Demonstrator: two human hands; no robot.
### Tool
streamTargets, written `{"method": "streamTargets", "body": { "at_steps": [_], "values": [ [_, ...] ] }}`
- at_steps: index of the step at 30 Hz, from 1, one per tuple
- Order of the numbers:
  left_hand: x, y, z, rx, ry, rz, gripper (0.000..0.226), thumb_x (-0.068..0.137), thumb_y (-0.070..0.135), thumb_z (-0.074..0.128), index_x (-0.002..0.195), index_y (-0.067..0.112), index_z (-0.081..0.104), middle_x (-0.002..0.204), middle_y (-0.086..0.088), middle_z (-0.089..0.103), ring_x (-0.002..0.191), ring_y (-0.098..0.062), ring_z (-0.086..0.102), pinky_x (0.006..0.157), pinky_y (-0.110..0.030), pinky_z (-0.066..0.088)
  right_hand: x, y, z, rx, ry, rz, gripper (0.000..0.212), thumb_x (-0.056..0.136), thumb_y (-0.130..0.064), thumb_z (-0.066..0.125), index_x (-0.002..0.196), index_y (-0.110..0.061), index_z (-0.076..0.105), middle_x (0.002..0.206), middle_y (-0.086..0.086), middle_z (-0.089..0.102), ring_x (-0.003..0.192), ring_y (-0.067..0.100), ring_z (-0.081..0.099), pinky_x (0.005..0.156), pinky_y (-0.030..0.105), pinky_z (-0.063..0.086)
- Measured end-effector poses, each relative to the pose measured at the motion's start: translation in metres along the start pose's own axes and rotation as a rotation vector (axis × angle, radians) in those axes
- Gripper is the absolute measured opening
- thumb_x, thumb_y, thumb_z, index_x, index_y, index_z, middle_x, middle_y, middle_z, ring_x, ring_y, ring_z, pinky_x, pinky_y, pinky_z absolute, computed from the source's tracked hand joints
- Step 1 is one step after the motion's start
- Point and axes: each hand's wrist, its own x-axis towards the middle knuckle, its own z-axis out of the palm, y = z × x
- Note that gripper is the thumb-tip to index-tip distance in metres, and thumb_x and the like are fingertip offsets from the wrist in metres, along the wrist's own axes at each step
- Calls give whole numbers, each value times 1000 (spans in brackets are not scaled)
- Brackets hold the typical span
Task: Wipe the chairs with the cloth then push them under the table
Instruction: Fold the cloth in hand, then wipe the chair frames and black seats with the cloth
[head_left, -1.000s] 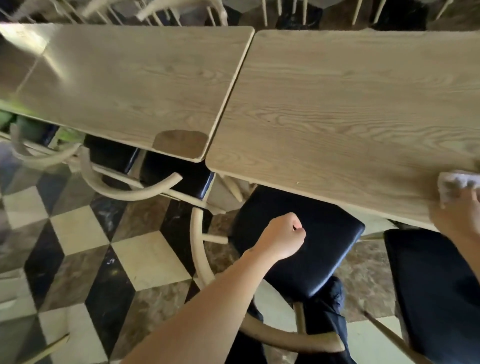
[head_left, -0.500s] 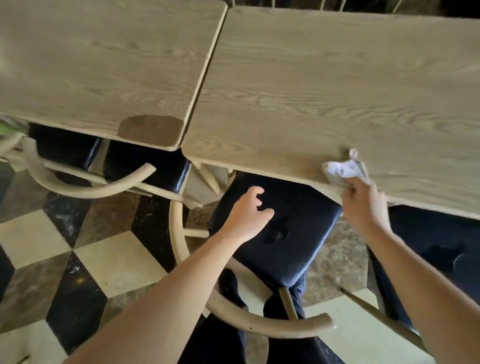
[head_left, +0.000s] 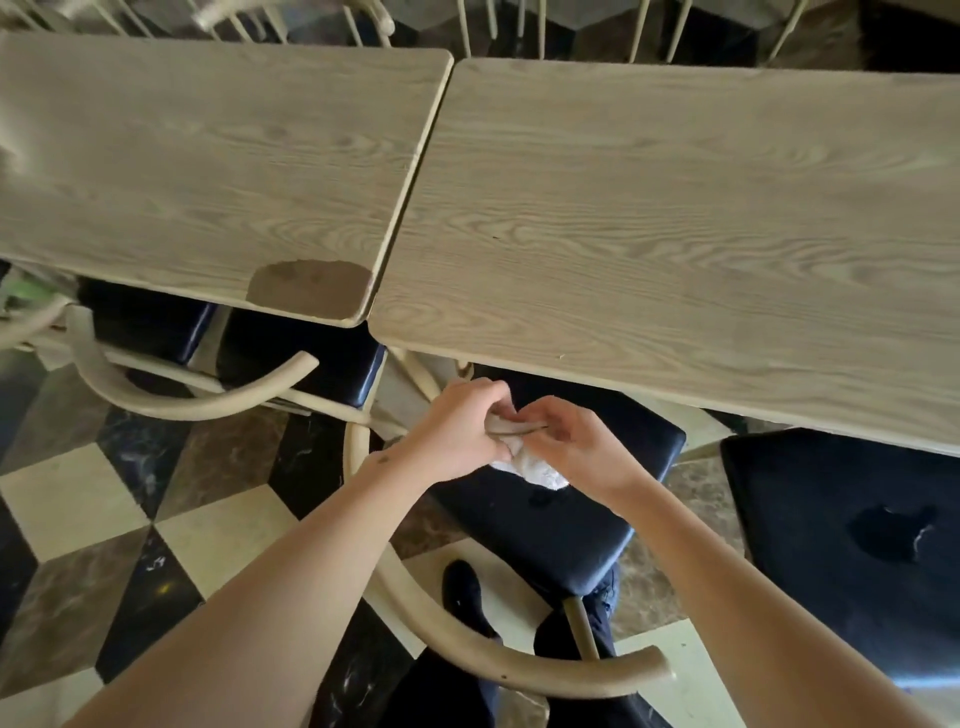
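A white cloth (head_left: 524, 457) is held bunched between the left hand (head_left: 457, 431) and the right hand (head_left: 576, 447) — both grips closed on it — just above the black seat of the near chair (head_left: 561, 535). That seat is partly tucked under the right table (head_left: 675, 218). A second chair (head_left: 852, 530) is seen at right, another (head_left: 197, 374) under the left table (head_left: 208, 171).

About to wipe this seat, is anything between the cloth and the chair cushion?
Nothing visible. Both hands hold the cloth just above the black seat, whose surface below looks bare.
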Motion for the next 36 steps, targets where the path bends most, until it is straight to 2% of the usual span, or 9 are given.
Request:
{"method": "streamTargets", "body": {
  "at_steps": [5,11,16,20,24,26,29,33,36],
  "values": [
    [-22,-18,-1,-5,42,42,22,85,20,74,78,23,53,74,6,59,64,-15,53,58,-35,44,16,9,23,-398,-175,69,63,67,-41,86,123,-42,59,114,-16,56,98,3,58,78,22,47],
    [-49,-79,-4,-152,70,-75,12,91,32,70,88,27,60,91,10,62,82,-5,59,67,-17,46,36,29,75,-503,-194,121,21,89,-49,68,70,-41,60,76,-10,64,72,9,59,65,29,47],
    [-77,-150,3,-181,417,-476,24,100,24,59,124,22,59,120,6,51,88,3,54,62,-6,42,51,53,137,-135,-34,245,13,101,-41,51,109,-40,61,95,-14,68,89,9,64,72,21,49],
    [-84,-173,15,-696,474,-728,34,105,25,49,138,31,52,130,5,55,117,-13,57,97,-35,52,83,42,194,49,159,240,26,102,-38,51,126,-46,52,100,-12,71,83,10,68,53,11,47],
    [-88,-169,22,-1130,448,-823,35,105,47,43,136,34,54,111,18,66,105,-4,62,103,-55,45,105,27,250,37,66,265,73,104,-31,51,160,-33,5,159,8,39,123,25,61,95,44,58],
    [-92,-171,30,-1226,420,-762,30,101,58,41,109,43,66,94,20,75,87,4,70,87,-43,54,98,25,270,22,24,249,80,104,-31,52,161,-35,-4,168,2,20,140,28,46,105,48,52],
    [-95,-163,35,-1195,337,-671,31,90,72,42,95,56,68,93,20,75,83,6,72,68,-22,55,82,33,275,-4,-8,240,82,105,-34,52,160,-38,-9,171,-6,2,152,25,26,115,44,42],
    [-96,-147,46,-1089,314,-652,83,75,83,49,147,43,42,134,12,56,112,-8,57,98,-35,43,36,57,263,-151,-159,184,79,106,-34,50,159,-43,-7,169,-14,-10,157,19,0,126,44,17],
    [-97,-139,64,-704,376,-624,60,101,57,39,155,32,32,161,-6,31,135,-23,44,100,-38,40,-7,77,243,-300,-284,127,71,107,-41,42,158,-47,-6,169,-16,-10,156,16,0,124,41,15]
  ]
}}
